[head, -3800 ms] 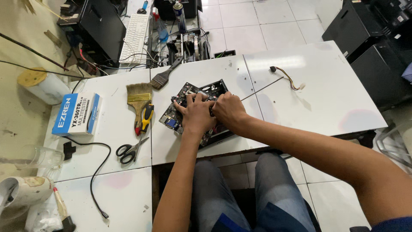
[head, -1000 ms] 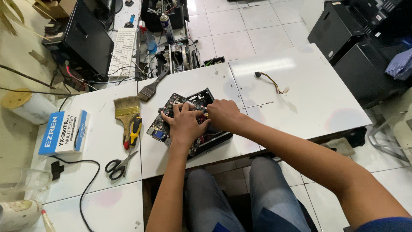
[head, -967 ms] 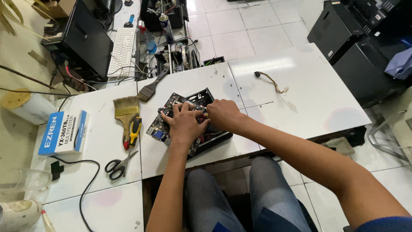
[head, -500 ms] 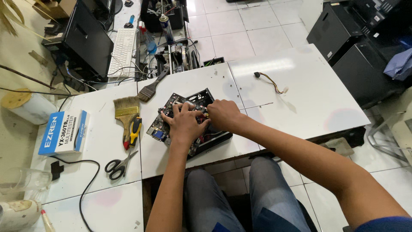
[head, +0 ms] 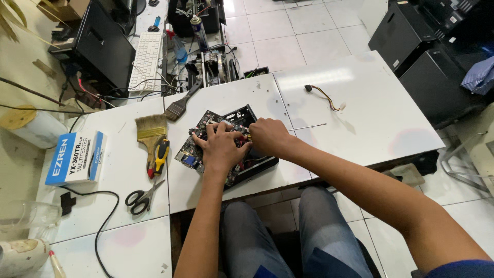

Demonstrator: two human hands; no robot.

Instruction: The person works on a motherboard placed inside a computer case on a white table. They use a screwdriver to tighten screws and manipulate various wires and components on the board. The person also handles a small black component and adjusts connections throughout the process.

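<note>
A small black computer case with a circuit board [head: 198, 146] inside lies on the white table [head: 360, 118] in front of me. My left hand [head: 221, 146] rests flat on the board with its fingers spread. My right hand [head: 267, 136] is closed beside it over the case's right side; whether it grips anything is hidden. A thin metal rod [head: 309, 126] lies on the table just right of my right hand.
Left of the case lie a wide paintbrush [head: 149, 128], a yellow-and-black handled tool [head: 160, 157] and scissors [head: 141, 195]. A blue-and-white box [head: 77, 157] sits further left. A dark brush [head: 182, 103], a short cable [head: 324, 95], a keyboard [head: 146, 59] and a monitor [head: 103, 46] lie beyond.
Both hands stay on the circuit board with only slight finger shifts. The view has barely moved over the last second.
</note>
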